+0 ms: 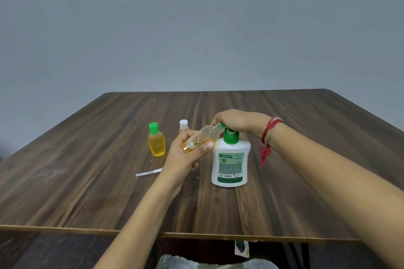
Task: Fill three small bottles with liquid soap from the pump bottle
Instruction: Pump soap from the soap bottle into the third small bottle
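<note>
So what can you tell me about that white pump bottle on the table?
The pump bottle is white, plastic by its look, with a green pump head, a green-and-white label reading ORIGINAL, a barcode and a green band at the base. It stands upright on the wooden table. The right hand curls over its pump head from above, and the left hand holds a small clear bottle tilted with its mouth at the nozzle.

Dark wood-grain table (87,181). Pump bottle (229,164), white with a green pump, stands upright mid-table. Left of it, well apart: green-capped bottle (156,143), yellow liquid, upright. Behind-left of it: white-capped bottle (183,124), partly hidden. Front-left: thin white tube (148,173) lying flat.
</note>
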Action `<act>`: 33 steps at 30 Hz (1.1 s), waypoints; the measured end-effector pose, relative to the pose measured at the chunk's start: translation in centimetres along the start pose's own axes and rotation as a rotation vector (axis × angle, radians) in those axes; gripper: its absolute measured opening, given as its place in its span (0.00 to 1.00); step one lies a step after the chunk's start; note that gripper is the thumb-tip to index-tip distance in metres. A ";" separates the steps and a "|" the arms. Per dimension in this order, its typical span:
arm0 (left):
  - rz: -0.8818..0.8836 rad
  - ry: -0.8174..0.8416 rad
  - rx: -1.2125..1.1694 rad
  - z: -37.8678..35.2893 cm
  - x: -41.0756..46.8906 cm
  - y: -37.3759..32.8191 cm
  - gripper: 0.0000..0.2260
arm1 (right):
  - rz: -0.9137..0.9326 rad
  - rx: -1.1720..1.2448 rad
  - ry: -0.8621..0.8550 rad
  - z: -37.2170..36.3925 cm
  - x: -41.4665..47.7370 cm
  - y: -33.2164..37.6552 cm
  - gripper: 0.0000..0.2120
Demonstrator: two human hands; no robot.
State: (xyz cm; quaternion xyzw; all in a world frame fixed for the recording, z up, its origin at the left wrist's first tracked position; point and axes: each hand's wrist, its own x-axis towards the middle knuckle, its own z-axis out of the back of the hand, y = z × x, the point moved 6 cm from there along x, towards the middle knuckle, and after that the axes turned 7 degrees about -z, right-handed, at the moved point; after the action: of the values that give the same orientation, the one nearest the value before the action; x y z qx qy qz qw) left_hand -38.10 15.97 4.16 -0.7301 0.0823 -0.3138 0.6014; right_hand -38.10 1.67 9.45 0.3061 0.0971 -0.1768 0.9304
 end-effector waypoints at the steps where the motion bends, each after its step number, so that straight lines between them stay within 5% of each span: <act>1: 0.001 -0.001 0.000 0.0 0.0 0.0 0.25 | 0.005 -0.009 0.004 0.0 -0.1 0.1 0.16; 5: -0.020 -0.006 -0.031 0.0 0.2 -0.6 0.22 | 0.008 -0.075 -0.029 0.8 0.1 1.0 0.08; 26: -0.004 0.007 -0.003 0.2 0.4 -1.0 0.14 | 0.018 -0.050 -0.006 0.2 -0.4 0.5 0.18; 33: -0.011 0.017 -0.008 0.2 0.2 -1.1 0.19 | 0.013 -0.016 0.018 0.4 -0.9 0.7 0.17</act>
State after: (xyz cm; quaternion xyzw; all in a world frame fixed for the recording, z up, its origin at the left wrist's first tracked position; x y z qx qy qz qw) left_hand -38.07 16.34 5.26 -0.7304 0.0846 -0.3230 0.5959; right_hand -38.61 2.18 10.35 0.3008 0.1048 -0.1674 0.9330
